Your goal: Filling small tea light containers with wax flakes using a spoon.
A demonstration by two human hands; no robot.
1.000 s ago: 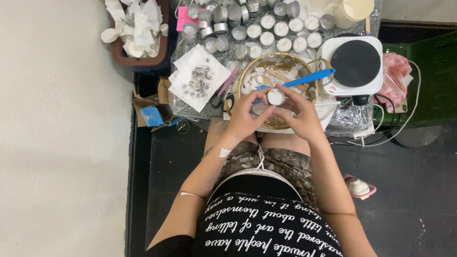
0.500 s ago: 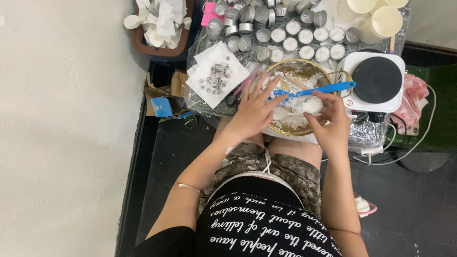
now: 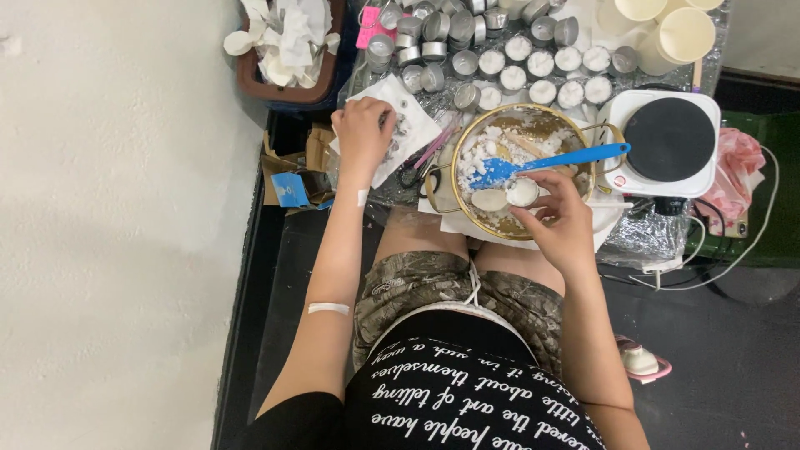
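1. Camouflage shorts [image 3: 433, 287] and a black top with white lettering [image 3: 467, 400] fill the near edge of your view; your left forearm carries a small white plaster [image 3: 328, 308].
2. Your right hand [image 3: 560, 218] sits at the near rim of the gold bowl [image 3: 467, 133], fingers pinched together on a small round white candle [image 3: 523, 192] held just over the bowl.
3. Just beside that candle, a pale oval wax piece [image 3: 489, 200] lies in the bowl among white wax chunks [image 3: 479, 154].
4. A blue spatula [image 3: 546, 161] rests across the bowl, its blade in the wax and its handle pointing towards the hotplate.
5. Your left hand [image 3: 364, 129] is stretched out well apart from the right, lying palm down on a white paper sheet [image 3: 412, 125] that carries small metal bits; its fingers are curled, and whether they grip anything you cannot tell.
6. To the right of the bowl stands a white electric hotplate [image 3: 667, 137] with a black round top, and a pink cloth [image 3: 740, 171] lies beyond it.
7. Farther along the surface, rows of silver tealight cups [image 3: 467, 62] stand, several of them filled with white wax [image 3: 569, 58].
8. At the far left a brown tray [image 3: 250, 79] holds white scraps; at the far right stand cream paper cups [image 3: 685, 33].
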